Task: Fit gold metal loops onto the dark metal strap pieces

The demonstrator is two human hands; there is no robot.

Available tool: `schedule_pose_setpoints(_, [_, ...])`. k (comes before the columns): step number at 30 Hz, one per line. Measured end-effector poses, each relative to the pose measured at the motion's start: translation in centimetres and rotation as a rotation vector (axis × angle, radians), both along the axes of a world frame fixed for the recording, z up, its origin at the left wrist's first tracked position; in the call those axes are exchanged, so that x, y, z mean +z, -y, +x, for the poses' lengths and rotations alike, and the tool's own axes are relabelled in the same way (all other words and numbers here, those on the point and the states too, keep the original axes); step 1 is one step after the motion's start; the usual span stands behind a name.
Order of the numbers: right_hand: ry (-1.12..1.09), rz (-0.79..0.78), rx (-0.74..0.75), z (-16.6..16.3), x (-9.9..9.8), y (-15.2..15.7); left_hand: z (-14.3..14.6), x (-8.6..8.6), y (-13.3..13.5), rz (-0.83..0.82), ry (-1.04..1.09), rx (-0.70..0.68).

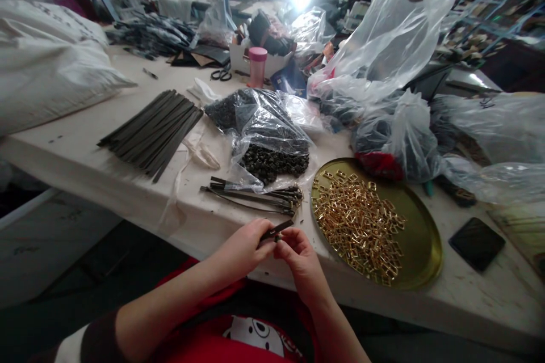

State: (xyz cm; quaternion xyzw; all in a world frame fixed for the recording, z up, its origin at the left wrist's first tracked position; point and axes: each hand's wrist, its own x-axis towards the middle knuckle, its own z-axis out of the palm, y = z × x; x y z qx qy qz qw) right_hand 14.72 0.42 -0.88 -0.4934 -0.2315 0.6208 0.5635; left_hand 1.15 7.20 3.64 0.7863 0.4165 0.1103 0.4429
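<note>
My left hand [244, 247] and my right hand [298, 255] meet at the table's front edge, both closed on one thin dark strap [276, 231]. The left hand pinches the strap's length; the right hand's fingertips grip its end, where something small sits that I cannot make out. Just beyond my hands lies a small bundle of dark straps with metal ends [255, 193]. To the right stands a round gold tray [426, 238] holding several gold buckles [361, 221].
A fan of long dark strips [153, 130] lies at the left. Clear bags of small dark metal parts [264, 136] sit in the middle. More plastic bags [392, 125] crowd the right. A black phone [477, 243], a pink cup [258, 66], scissors [221, 74] and a white sack [46, 62] are also here.
</note>
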Motion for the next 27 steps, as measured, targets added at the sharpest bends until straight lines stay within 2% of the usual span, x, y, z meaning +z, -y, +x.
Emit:
schedule_pose_setpoints(4, [-0.068, -0.028, -0.078, 0.3, 0.4, 0.3, -0.8, 1.6, 0.0, -0.114, 0.01, -0.041])
schedule_pose_setpoints(7, [-0.056, 0.018, -0.106, 0.2, 0.8, 0.6, -1.1, 2.3, 0.5, -0.182, -0.028, -0.062])
schedule_pose_setpoints(12, [0.156, 0.057, -0.082, 0.0, 1.6, 1.5, -1.4, 2.8, 1.4, -0.261, -0.055, -0.08])
schedule_pose_setpoints(18, [0.391, 0.129, 0.033, 0.1, 1.9, 2.5, -1.4, 3.1, 1.4, -0.229, -0.145, -0.175])
schedule_pose_setpoints(22, [0.239, 0.081, 0.109, 0.5, 1.7, 2.8, -1.1, 3.6, 1.7, -0.166, -0.115, -0.256])
schedule_pose_setpoints(27, [0.101, 0.025, -0.105, 1.5, 1.3, 2.5, -1.2, 4.4, 2.0, -0.18, -0.159, -0.259])
